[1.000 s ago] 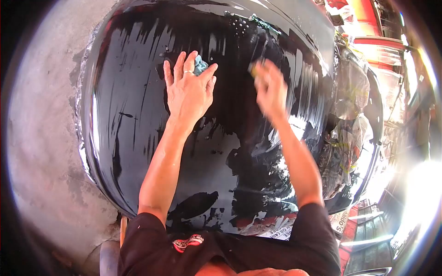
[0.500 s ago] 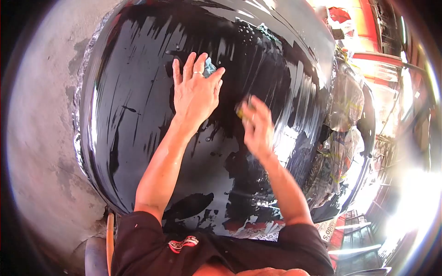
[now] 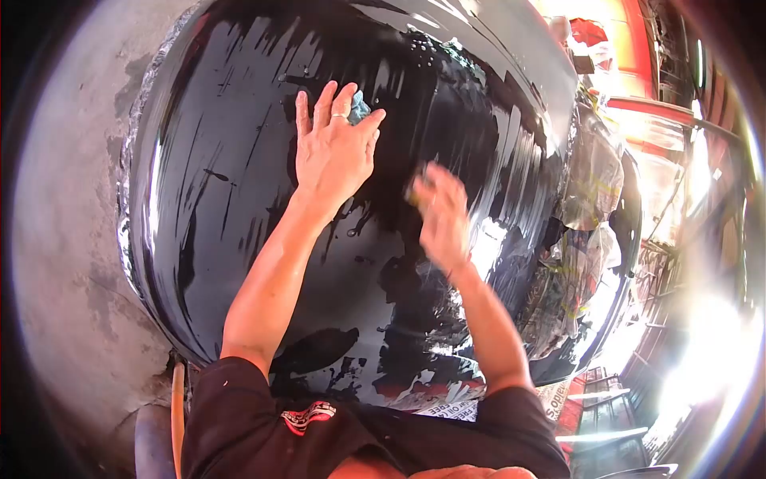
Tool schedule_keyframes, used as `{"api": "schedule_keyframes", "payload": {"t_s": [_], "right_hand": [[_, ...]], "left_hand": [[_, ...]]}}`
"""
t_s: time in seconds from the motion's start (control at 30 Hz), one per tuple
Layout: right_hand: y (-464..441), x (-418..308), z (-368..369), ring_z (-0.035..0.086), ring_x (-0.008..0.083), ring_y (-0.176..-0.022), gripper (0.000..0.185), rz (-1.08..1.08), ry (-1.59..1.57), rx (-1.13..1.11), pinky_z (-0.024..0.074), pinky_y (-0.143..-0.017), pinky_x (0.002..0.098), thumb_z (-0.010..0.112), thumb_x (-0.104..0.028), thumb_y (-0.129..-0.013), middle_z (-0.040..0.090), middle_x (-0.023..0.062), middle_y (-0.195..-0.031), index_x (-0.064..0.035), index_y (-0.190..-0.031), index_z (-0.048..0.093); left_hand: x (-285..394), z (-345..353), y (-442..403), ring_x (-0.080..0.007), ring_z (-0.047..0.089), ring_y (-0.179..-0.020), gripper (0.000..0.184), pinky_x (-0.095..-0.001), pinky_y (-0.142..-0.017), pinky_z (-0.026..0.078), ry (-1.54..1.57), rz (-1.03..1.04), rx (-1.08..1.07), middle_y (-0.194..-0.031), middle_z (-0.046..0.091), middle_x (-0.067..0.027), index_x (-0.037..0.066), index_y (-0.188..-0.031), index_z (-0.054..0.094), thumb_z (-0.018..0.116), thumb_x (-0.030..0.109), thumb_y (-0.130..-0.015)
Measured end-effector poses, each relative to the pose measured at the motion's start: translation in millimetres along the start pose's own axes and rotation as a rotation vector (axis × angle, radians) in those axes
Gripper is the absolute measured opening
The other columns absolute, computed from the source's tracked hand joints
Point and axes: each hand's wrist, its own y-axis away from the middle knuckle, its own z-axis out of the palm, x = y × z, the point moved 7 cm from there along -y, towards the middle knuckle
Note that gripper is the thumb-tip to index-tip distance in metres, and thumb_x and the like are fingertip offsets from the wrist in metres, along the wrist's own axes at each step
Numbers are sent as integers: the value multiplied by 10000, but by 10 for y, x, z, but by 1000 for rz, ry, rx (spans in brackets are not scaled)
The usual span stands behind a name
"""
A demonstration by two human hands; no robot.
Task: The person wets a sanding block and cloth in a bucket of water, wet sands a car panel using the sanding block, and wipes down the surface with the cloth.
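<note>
On wet black panel [image 3: 223, 231] | left hand [image 3: 331, 158] splayed against blue cloth [image 3: 358, 108] | right hand [image 3: 442, 214] curled round possible pad [image 3: 412, 191] | concrete [image 3: 68, 199] alongside

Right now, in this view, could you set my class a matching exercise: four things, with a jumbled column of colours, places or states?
1. Left hand
2. Right hand
3. Crumpled scrap
4. Curved panel

A. Blue, beside the thumb
B. Fingers spread, wearing a ring
C. Dark and streaked
D. Blurred, with a small object at its fingertips

Pairs: 1-B, 2-D, 3-A, 4-C
</note>
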Motion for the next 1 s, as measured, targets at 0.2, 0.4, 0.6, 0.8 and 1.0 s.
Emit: {"api": "schedule_keyframes", "payload": {"t_s": [0.2, 0.4, 0.6, 0.8, 1.0], "right_hand": [[-1640, 800, 74, 551, 372, -1270, 386, 63, -29, 173, 409, -1102, 444, 583, -9, -881, 605, 188, -1363, -67, -1256, 655], [186, -382, 65, 534, 362, -1323, 437, -121, -44, -32, 376, -1135, 496, 597, 13, -819, 590, 165, -1383, -122, -1223, 694], [-1009, 354, 73, 539, 402, -1287, 374, -95, 27, 48, 422, -1094, 475, 557, 23, -889, 584, 194, -1387, -75, -1234, 663], [-861, 224, 62, 536, 397, -1296, 353, 4, -27, 96, 415, -1098, 467, 560, -45, -922, 589, 188, -1379, -86, -1251, 683], [-111, 316, -53, 565, 381, -1274, 376, -145, -42, 31, 428, -1098, 471, 617, 11, -845, 616, 171, -1340, -85, -1196, 709]], "left_hand": [[-17, -47, -52, -327, 425, -1407, 266, -561, -1217, 222, 18, 22, 43, -1454, 526, -110, 255, -1164, 767, 682, 233, -912], [-49, 11, -29, -321, 416, -1420, 282, -568, -1220, 212, 13, 5, -9, -1469, 521, -107, 272, -1194, 757, 674, 237, -927], [-87, 18, -29, -305, 421, -1420, 265, -551, -1221, 218, 16, 7, 37, -1457, 538, -104, 268, -1162, 771, 689, 244, -911], [-76, 3, -2, -292, 440, -1410, 271, -552, -1218, 223, 26, 20, 56, -1442, 553, -97, 260, -1172, 767, 701, 260, -909], [-73, 58, 0, -279, 434, -1421, 274, -550, -1219, 222, -3, 14, 49, -1446, 549, -94, 260, -1182, 763, 699, 265, -915]]}}
